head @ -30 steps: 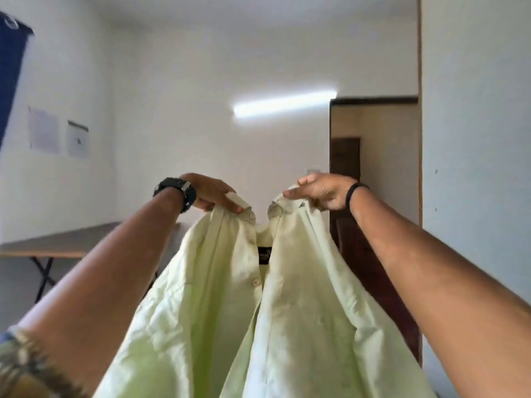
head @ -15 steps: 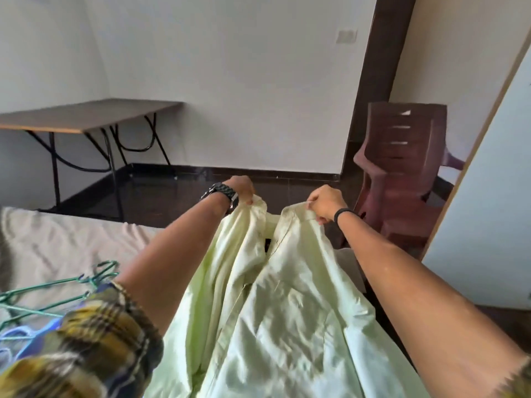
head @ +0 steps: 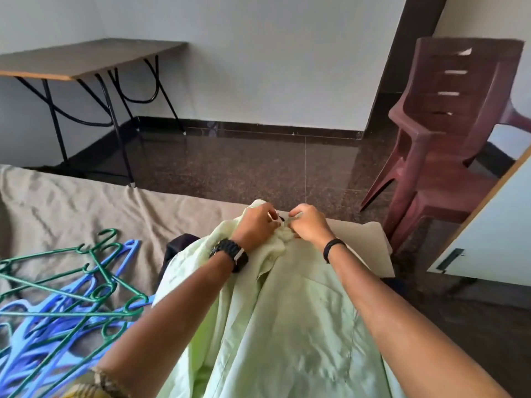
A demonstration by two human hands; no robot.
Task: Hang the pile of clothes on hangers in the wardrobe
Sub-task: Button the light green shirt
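A pale green shirt (head: 293,326) lies spread over the bed in front of me, collar at the far end. My left hand (head: 255,222) pinches the left side of the collar, a black watch on its wrist. Close beside it, my right hand (head: 309,225) pinches the right side of the collar, a dark band on its wrist. The two hands nearly touch at the collar's opening. A tangle of green and blue hangers (head: 66,305) lies on the bed to my left. A dark garment (head: 179,245) pokes out from under the shirt's left edge.
The bed (head: 71,205) has a brownish-grey sheet. A maroon plastic chair (head: 448,133) stands on the dark floor at the right. A white wardrobe door (head: 494,234) with a handle juts in at the right edge. A folding table (head: 83,58) stands against the far-left wall.
I have lowered the shirt from held up in the air down onto the bed. My hands came together at the collar, and my view tilted down to the bed.
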